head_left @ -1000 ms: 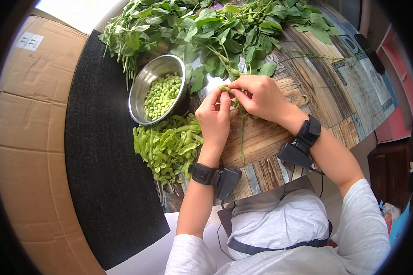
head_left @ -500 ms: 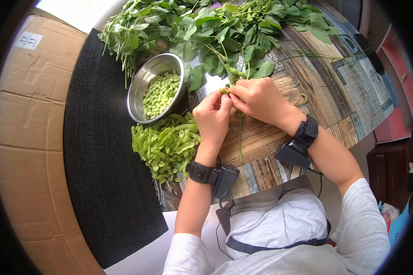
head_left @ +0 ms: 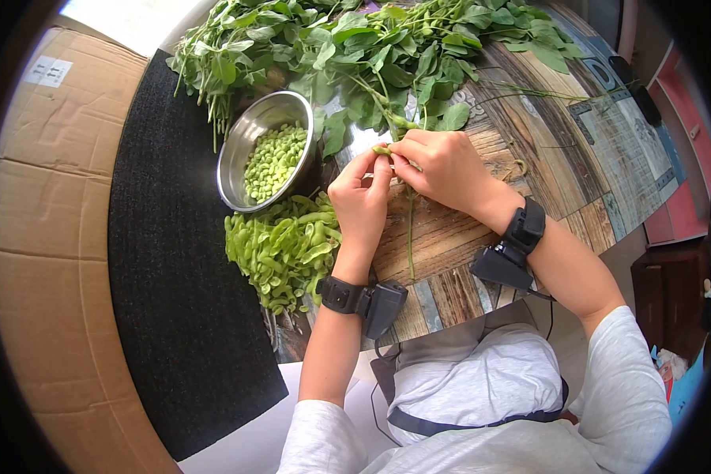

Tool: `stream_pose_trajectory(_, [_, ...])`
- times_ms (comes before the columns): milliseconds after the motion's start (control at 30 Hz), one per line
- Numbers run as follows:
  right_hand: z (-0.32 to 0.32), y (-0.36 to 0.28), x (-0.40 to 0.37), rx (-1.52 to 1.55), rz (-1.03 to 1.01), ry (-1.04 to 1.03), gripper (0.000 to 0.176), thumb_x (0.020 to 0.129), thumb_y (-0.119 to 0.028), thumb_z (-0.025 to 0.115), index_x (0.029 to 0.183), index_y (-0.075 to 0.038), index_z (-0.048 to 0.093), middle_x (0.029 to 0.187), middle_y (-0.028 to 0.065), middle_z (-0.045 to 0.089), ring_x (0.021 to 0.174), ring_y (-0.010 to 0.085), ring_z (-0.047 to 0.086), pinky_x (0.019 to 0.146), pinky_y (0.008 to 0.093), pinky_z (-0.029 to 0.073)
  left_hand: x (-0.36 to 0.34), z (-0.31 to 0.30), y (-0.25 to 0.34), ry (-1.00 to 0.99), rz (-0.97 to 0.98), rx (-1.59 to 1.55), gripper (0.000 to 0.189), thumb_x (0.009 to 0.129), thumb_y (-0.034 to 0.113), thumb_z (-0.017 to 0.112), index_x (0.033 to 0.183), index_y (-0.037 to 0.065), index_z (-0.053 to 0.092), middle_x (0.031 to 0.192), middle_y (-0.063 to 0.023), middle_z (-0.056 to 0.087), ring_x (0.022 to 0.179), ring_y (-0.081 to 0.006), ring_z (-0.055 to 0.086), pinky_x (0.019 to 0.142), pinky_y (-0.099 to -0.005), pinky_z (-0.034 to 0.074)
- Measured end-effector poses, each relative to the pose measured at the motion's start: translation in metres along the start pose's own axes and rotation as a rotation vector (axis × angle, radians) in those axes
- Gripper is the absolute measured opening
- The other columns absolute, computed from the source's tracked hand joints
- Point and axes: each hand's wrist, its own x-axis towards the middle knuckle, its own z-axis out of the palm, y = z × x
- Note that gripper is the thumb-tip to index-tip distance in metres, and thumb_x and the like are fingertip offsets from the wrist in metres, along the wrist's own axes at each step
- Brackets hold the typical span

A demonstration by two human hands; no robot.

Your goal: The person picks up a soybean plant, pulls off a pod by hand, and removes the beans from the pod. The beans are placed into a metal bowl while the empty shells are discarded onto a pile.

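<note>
A small green soybean pod (head_left: 381, 149) sits between my two hands above the wooden-plank table. My left hand (head_left: 359, 199) pinches it between thumb and forefinger. At the pod's right end, my right hand (head_left: 445, 169) is closed too, its thumb and fingertips on the pod. A metal bowl (head_left: 226, 178) to the left of my left hand holds shelled green beans (head_left: 276, 161). Just below the bowl lies a heap of opened, emptied pods (head_left: 284, 249). A thin green stem (head_left: 410, 237) lies on the table under my hands, running toward the front edge.
Leafy soybean plants (head_left: 347, 47) cover the back of the table (head_left: 529, 118), some with pods on. A black mat (head_left: 174, 276) and a cardboard box (head_left: 55, 237) are at the left. Both wrists carry black strapped devices (head_left: 387, 306).
My left hand has shifted slightly left and down with the pod, and more of the pod shows between the fingertips. My right hand has barely moved.
</note>
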Motion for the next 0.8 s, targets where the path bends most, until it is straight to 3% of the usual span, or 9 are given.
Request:
stream_pose_trajectory(333, [-0.003, -0.0041, 0.0017, 0.024, 0.047, 0.012, 0.011, 0.076, -0.018, 0.061, 0.072, -0.008, 0.06, 0.065, 0.0044, 0.055, 0.057, 0.0225, 0.059, 0.049, 0.033, 0.047, 0.0007, -0.0002, 0.0019, 0.006, 0.018, 0.006, 0.019, 0.083, 0.009, 0.06, 0.098, -0.001, 0.065, 0.083, -0.0102, 0.066, 0.066, -0.0113, 0.062, 0.057, -0.023, 0.049])
stream_pose_trajectory(800, [0.0002, -0.001, -0.0029, -0.125, -0.103, -0.033, 0.013, 0.075, -0.019, 0.062, 0.069, -0.008, 0.059, 0.063, 0.0025, 0.055, 0.055, 0.0196, 0.058, 0.048, 0.0304, 0.045, -0.0007, 0.0046, 0.0052, 0.05, 0.005, 0.023, 0.018, 0.077, 0.008, 0.06, 0.09, -0.002, 0.067, 0.07, -0.0088, 0.066, 0.056, -0.0092, 0.059, 0.052, -0.022, 0.045])
